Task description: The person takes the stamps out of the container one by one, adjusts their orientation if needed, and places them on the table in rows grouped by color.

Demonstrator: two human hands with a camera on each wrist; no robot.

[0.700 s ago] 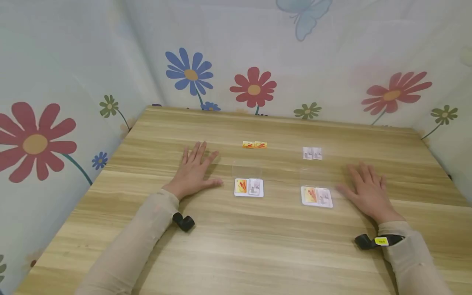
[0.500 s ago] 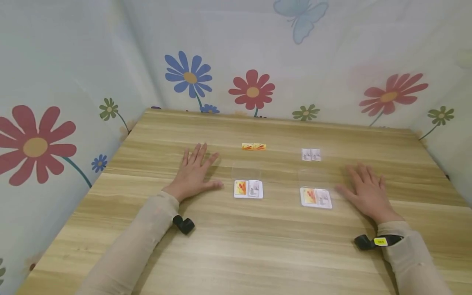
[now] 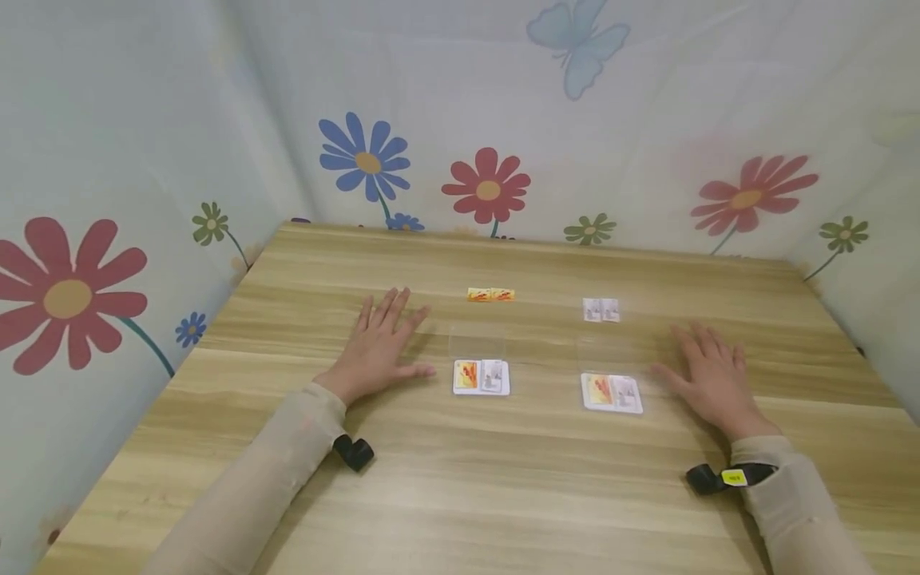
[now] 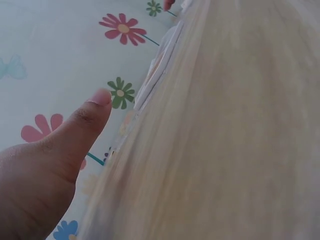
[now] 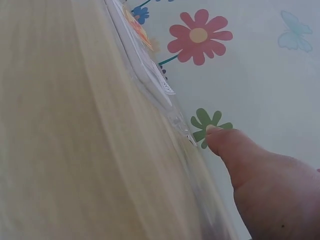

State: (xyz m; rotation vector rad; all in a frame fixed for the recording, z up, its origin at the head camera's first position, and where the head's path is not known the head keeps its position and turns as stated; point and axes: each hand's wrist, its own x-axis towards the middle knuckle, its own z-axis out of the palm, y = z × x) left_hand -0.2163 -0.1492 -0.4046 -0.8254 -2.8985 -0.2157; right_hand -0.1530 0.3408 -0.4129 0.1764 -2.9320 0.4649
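My left hand (image 3: pixel 377 351) lies palm down on the wooden table, fingers spread, holding nothing. Just right of its thumb is a small white case (image 3: pixel 481 391) with an orange picture card and a grey one side by side; a clear lid (image 3: pixel 477 342) lies folded back behind it. My right hand (image 3: pixel 715 383) also rests flat with straight fingers. Left of its thumb sits a similar white case (image 3: pixel 611 408), also with an orange and a grey card; its clear lid is faint. In the right wrist view the thumb (image 5: pixel 240 150) is apart from the case (image 5: pixel 140 65).
Behind the left case lie two orange-yellow cards (image 3: pixel 491 295) side by side. Two grey-white cards (image 3: pixel 600 310) lie behind the right case. A flower-printed curtain (image 3: pixel 446 96) borders the wooden table (image 3: pixel 460 495) at the back and sides.
The head view has tilted slightly, so the table and everything on it appear a little lower. Both hands and the cards keep their places.
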